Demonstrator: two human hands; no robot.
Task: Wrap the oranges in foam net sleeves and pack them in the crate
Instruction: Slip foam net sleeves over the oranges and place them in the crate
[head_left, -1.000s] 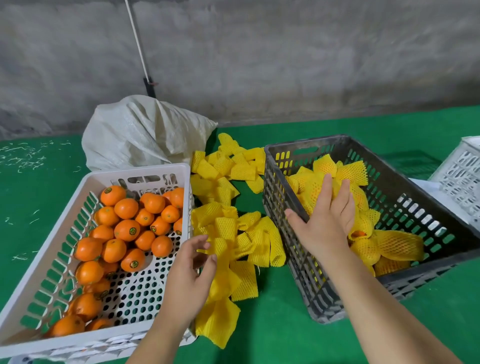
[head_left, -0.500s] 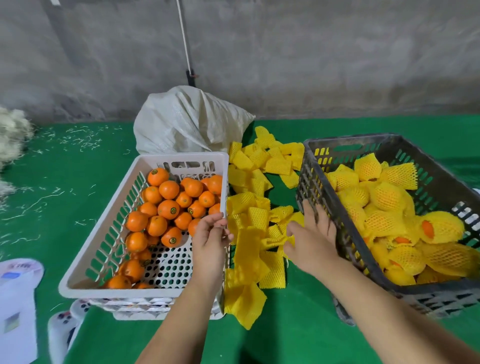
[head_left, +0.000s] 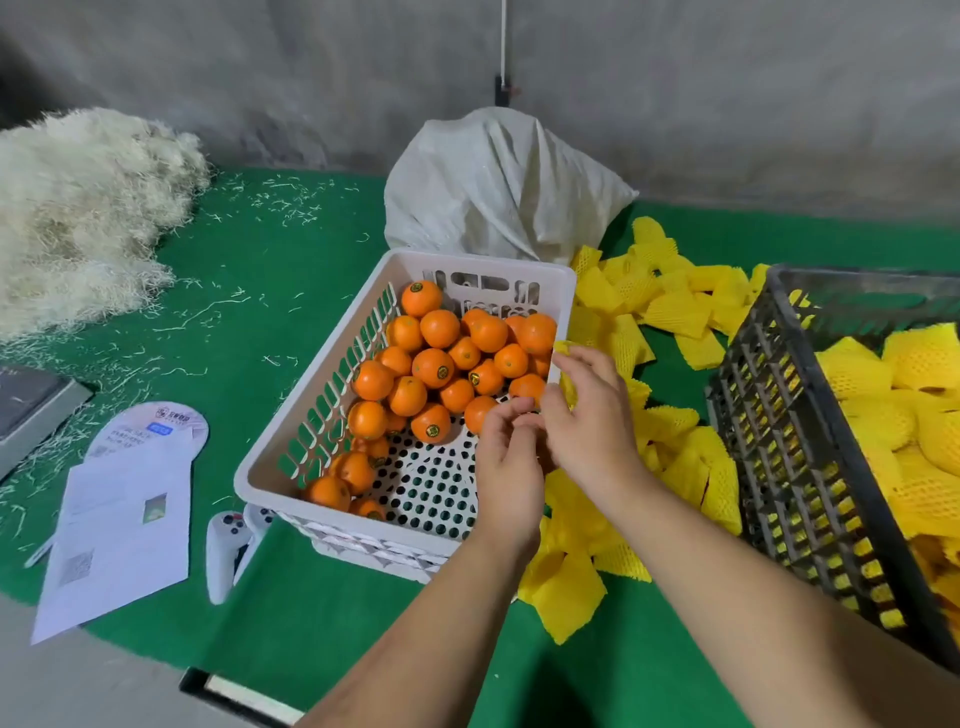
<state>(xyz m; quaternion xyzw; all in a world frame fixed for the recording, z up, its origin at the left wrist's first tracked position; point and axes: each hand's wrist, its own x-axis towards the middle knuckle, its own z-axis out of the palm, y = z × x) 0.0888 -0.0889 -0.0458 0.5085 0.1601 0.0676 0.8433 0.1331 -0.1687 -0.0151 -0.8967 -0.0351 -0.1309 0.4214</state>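
Both hands are meeting over the white basket's (head_left: 563, 291) right rim, the right hand (head_left: 589, 415) pinching a yellow foam sleeve (head_left: 566, 387) while the left hand (head_left: 506, 457), fingers curled at it, is lying nearer the oranges (head_left: 434, 369) just to its left.

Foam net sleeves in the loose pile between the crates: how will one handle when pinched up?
Probably floppy: the foam net sleeves lie creased and bent over one another. Likely very light, being open mesh foam. One may drag its neighbours along, since they overlap in the pile; the right hand already grips one beside the white crate.
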